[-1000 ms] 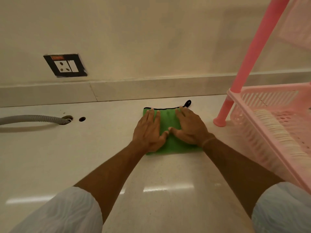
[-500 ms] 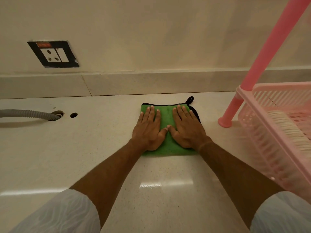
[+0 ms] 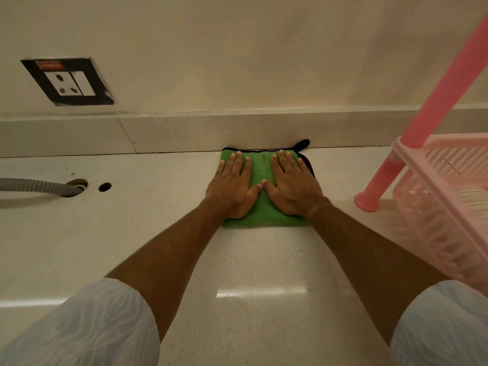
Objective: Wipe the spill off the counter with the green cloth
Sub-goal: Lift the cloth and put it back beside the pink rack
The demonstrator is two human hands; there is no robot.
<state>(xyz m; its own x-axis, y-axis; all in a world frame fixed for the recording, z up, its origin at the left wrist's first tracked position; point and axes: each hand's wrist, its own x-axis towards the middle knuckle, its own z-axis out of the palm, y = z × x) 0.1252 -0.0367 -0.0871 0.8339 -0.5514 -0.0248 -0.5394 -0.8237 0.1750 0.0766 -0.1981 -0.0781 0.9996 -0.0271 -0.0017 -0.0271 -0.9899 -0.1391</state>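
The green cloth (image 3: 260, 171), edged in black with a small black loop, lies flat on the pale counter (image 3: 158, 233). Its far edge touches the low backsplash (image 3: 184, 133). My left hand (image 3: 232, 187) rests palm down on the cloth's left half, fingers stretched out. My right hand (image 3: 293, 187) presses flat on the right half in the same way. The two thumbs meet in the middle. I cannot make out any spill on the counter.
A pink plastic dish rack (image 3: 449, 180) stands at the right, its leg (image 3: 369, 199) close to the cloth. At the left a grey corrugated hose (image 3: 39, 186) enters a counter hole, with a smaller hole (image 3: 104, 186) beside it. A wall socket (image 3: 68, 81) sits above.
Both hands have pushed the cloth away from me across the counter until its far edge reached the backsplash. The fingers have straightened and now point forward.
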